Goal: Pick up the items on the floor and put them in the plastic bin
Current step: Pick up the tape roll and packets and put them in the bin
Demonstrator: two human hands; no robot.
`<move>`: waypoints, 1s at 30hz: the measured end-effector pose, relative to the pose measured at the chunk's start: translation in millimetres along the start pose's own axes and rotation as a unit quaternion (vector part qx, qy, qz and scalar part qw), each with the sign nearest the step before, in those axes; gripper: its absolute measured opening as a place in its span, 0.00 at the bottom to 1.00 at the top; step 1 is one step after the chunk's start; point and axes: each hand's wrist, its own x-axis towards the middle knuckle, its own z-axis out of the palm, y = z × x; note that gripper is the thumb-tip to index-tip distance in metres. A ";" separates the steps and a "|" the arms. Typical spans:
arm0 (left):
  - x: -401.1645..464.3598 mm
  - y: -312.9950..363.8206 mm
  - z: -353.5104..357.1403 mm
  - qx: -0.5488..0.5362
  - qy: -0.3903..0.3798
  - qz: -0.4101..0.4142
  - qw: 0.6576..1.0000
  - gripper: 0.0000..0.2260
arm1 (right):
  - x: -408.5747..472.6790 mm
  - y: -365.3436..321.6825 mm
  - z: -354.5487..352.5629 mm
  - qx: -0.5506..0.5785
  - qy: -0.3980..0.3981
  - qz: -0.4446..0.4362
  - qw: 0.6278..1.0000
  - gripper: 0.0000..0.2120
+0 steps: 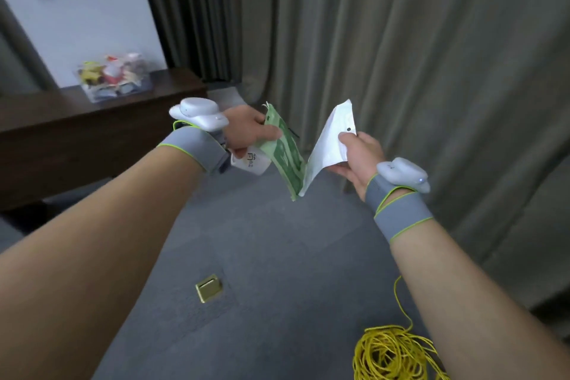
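Gripping green packet (pixel 285 151), long axis downward, left hand (pixel 249 133) | right hand (pixel 357 157) pinches white sheet (pixel 328 145)

Your left hand (pixel 249 133) is covering the upper end of the white cup (pixel 251 163), and the print on it is blurring past reading. The green packet (pixel 285 151) is hiding part of the white packet (pixel 327 145) where they meet. The bin (pixel 115 77) on the desk (pixel 92 126) is smearing into colour patches, so you're not making out its contents. The yellow cord (pixel 391 352) is running off the bottom edge.
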 end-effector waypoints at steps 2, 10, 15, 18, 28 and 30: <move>-4.5 -37.5 -18.8 0.002 0.010 -0.036 0.999 0.20 | 6.0 3.1 37.2 -0.014 -0.022 -0.004 1.000 0.08; -0.3 -235.0 -126.2 -0.040 0.055 -0.130 0.989 0.21 | 17.9 21.1 271.1 -0.148 -0.100 -0.035 0.983 0.06; -0.4 -300.0 -201.1 -0.081 0.115 -0.125 0.982 0.20 | 16.1 -5.9 392.6 -0.230 -0.172 -0.111 0.952 0.04; 4.8 -340.8 -236.9 -0.110 0.153 -0.132 0.973 0.18 | 14.7 -12.8 469.0 -0.244 -0.238 -0.161 0.926 0.03; 58.9 -457.2 -280.8 -0.165 0.232 -0.206 0.936 0.15 | 63.1 3.1 612.6 -0.295 -0.402 -0.200 0.843 0.20; 90.3 -471.7 -289.4 -0.165 0.245 -0.208 0.932 0.18 | 98.2 7.5 638.0 -0.286 -0.408 -0.195 0.844 0.16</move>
